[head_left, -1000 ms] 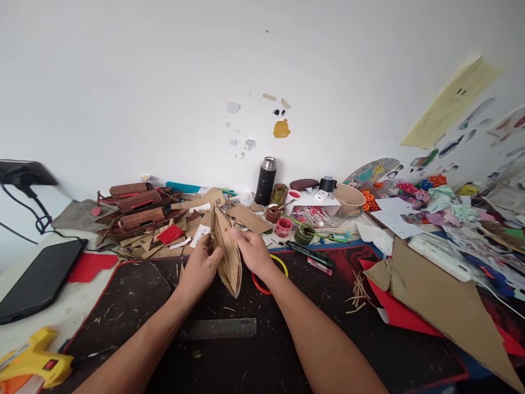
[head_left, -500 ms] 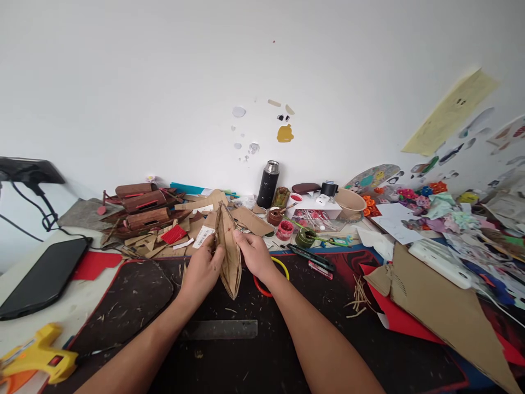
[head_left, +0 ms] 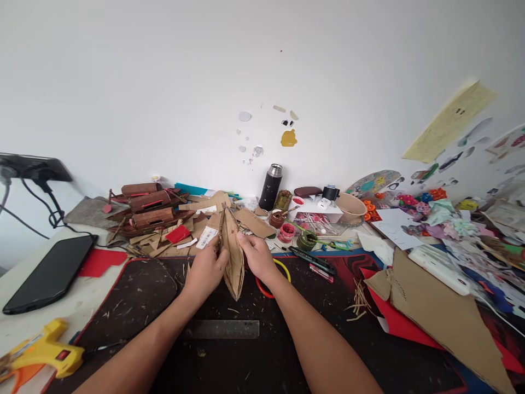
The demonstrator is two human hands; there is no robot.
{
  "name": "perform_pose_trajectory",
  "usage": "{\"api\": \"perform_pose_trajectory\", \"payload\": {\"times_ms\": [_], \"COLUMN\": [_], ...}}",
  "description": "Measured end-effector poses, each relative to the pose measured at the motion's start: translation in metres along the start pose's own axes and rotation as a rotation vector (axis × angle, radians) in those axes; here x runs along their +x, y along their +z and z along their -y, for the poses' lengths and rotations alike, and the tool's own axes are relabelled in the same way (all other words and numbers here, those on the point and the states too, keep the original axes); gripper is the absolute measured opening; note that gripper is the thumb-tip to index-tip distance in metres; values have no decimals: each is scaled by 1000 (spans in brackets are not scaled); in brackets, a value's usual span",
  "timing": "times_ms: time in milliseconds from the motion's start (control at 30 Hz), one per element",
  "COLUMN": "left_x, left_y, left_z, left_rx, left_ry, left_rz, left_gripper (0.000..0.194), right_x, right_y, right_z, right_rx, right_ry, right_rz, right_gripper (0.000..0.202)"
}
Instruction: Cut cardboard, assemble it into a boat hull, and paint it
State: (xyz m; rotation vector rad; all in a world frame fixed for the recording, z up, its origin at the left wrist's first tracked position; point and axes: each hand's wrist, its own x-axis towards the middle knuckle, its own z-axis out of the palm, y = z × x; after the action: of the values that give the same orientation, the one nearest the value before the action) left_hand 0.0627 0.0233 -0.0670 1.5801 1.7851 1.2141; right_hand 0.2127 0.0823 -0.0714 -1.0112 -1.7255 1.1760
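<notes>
Boat-shaped cardbd pc [head_left: 234,265] btwn both hands

L hand [head_left: 208,268] pinches pc's left edge, thumb vs. bent fingers; R hand [head_left: 256,256] has right edge, thumb on top, its other fingertips hidden. Pc is over dark mat [head_left: 311,323], near tip pointing twd wearer; can't tell if it touches. Clear ruler [head_left: 225,329] lies nearer wearer. Red/yellow ring [head_left: 286,269] partly hidden by R arm, box cutter [head_left: 312,260] beyond to right. Brown model boats [head_left: 151,201] back left, black flask [head_left: 271,187] by wall, glue gun [head_left: 53,350] front left.
</notes>
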Motion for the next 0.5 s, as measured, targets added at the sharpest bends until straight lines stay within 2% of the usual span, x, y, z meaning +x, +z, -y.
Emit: {"api": "perform_pose_trajectory", "payload": {"times_ms": [200,367,500], "left_x": [1,0,-1], "left_y": [-1,0,2], "left_z": [-1,-3,-1], "left_rx": [17,-5,45], "left_ry": [-26,16,-1], "left_rz": [-38,-95,-72], "left_gripper": [11,12,11], "right_x": [-2,-3,-2], "right_y": [1,1,2], "right_z": [1,-1,-5], "right_rx": [4,3,10], "right_ry": [-14,-27,-29], "right_rz": [-18,-45,-43], "right_gripper": [57,59,62]}}
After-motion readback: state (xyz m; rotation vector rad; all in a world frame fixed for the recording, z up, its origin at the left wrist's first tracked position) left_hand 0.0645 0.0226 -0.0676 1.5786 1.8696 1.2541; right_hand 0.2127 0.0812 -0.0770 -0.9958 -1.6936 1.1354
